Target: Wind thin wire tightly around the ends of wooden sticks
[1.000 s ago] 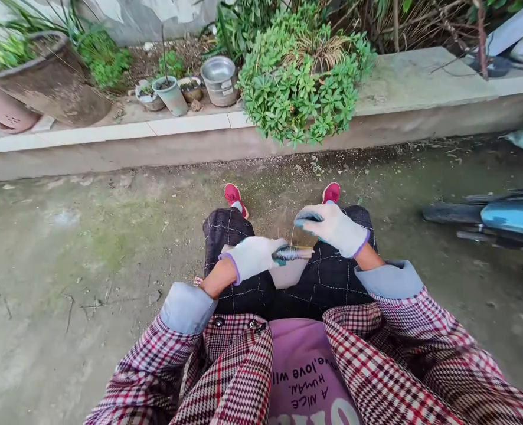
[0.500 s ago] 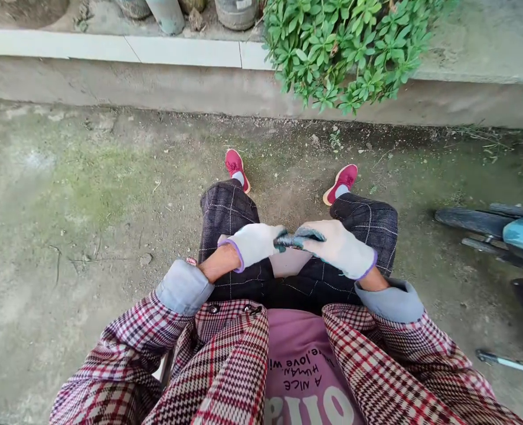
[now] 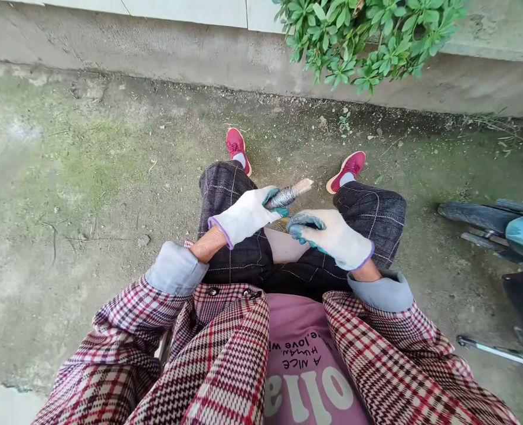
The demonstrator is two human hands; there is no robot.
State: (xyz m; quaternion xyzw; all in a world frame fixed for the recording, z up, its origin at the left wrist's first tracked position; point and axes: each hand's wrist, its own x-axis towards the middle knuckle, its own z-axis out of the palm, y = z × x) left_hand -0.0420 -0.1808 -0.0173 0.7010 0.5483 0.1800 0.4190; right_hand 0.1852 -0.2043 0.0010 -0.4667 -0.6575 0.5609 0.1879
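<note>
My left hand (image 3: 246, 215), in a white work glove with green-coated fingers, is closed round a pale stick wound with silvery wire (image 3: 283, 196). The stick's bare end (image 3: 304, 185) points up and to the right, over the ground between my shoes. Just right of it is my right hand (image 3: 334, 236), gloved the same way, with its thumb and fingers curled together. A small yellowish piece shows at its fingertips, near the left glove; what the right fingers grip is too small to make out. Both hands are above my lap.
My knees in checked trousers (image 3: 368, 218) are spread, with red shoes (image 3: 347, 171) on the dirt ground (image 3: 111, 177). Ahead runs a low wall (image 3: 155, 53) with a leafy shrub (image 3: 376, 35) hanging over it. At the right stands part of a wheeled vehicle (image 3: 474, 218).
My hands have moved apart. The wire-wound stick, mostly covered by both gloves before, now slants up in my left hand. The view has tipped down slightly, away from the wall top.
</note>
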